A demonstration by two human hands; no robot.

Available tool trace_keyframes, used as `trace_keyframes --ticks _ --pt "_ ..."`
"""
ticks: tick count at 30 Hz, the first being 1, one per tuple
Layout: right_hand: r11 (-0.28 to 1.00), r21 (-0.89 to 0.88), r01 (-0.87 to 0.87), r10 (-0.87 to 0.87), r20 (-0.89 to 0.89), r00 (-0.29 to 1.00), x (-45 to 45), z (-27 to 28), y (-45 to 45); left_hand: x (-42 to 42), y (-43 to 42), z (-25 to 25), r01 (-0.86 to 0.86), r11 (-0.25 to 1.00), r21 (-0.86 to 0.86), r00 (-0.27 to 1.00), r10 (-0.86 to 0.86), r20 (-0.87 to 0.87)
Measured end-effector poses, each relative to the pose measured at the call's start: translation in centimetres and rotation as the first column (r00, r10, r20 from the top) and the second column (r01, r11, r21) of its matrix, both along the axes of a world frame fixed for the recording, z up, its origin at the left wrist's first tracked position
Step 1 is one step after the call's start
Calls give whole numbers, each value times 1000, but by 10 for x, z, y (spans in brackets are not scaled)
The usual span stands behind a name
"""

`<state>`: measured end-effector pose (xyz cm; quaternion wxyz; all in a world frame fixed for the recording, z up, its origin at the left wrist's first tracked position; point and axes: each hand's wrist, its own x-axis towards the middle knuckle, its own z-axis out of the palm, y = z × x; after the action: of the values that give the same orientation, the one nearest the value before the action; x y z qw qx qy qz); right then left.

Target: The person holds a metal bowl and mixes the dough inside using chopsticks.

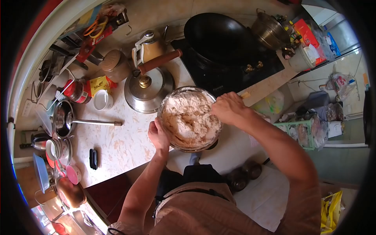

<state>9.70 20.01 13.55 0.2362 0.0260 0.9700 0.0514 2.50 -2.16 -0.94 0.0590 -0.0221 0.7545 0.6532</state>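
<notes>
A metal bowl (178, 148) of floury, clumped dough (192, 117) is at the counter's front edge, below the kettle and the stove. My left hand (158, 135) grips the bowl's left side, thumb at the rim. Over the right rim, my right hand (229, 107) is closed in a fist around a thin wooden utensil (245, 95). Only its pale end sticks out past the knuckles; the rest is hidden by the hand, so I cannot tell its exact kind. The dough looks shaggy, with loose dry flour on top.
Behind the bowl sits a large metal kettle (135, 92) with a wooden handle. A black wok (217, 37) rests on the black stove (235, 76). Leftward are a ladle (96, 122) in a metal basin, a white cup (102, 100) and a small black object (93, 158). A green basket (299, 133) is at right.
</notes>
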Motion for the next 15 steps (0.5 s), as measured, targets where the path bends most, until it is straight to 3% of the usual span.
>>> trace_keyframes --ticks 2,4,7,12,14,15 --pt "999 -33 17 -20 -71 997 8 -10 4 -3 0 -2 -3 999 -50 998 6 57" --pt "969 -70 238 -242 -55 969 22 -20 1 -3 2 0 -9 1000 -30 999 11 48" --pt "956 -111 273 -276 -12 961 35 -24 -8 -3 1 3 -15 999 -34 999 16 48" --pt "983 -59 172 -176 -78 981 36 30 -27 -12 1 6 21 999 -31 999 -21 24" --pt "988 -65 137 -127 130 983 36 35 -38 -15 2 3 51 999 -19 999 -51 -8" --pt "989 -63 137 -128 130 983 36 29 -35 -17 2 6 51 999 -17 999 -51 -8"
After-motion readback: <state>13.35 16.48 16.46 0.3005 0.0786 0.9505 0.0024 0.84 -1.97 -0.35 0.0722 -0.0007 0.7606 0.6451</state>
